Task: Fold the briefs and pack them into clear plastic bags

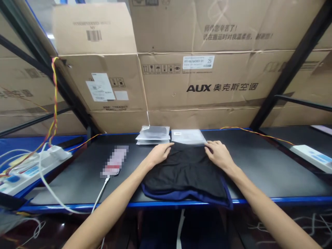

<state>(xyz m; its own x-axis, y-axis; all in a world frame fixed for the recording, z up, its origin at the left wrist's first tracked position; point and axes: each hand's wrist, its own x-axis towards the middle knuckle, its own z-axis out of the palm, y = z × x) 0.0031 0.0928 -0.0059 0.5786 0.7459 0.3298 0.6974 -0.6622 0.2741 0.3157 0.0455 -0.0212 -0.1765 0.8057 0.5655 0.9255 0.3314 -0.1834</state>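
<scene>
A black cloth with a navy blue layer showing along its edge (190, 169) lies on the dark tabletop, somewhat wrinkled, its lower border reaching the front edge. At its upper left corner my left hand (159, 154) has its fingers closed on the fabric. My right hand (220, 155) grips the upper right corner, fingers bent and pinched together. Just beyond the cloth is a flat pack in clear plastic (188, 136) with a small white label. To its left, a small stack of similar plastic packs (153, 134) stands near my left hand.
A phone with a blurred screen (115, 162) lies at left on a white charging cable (100, 194). Power strips stand at the far left (28, 174) and right (312, 157). Large cardboard (166, 97) walls the back between black metal posts (287, 65).
</scene>
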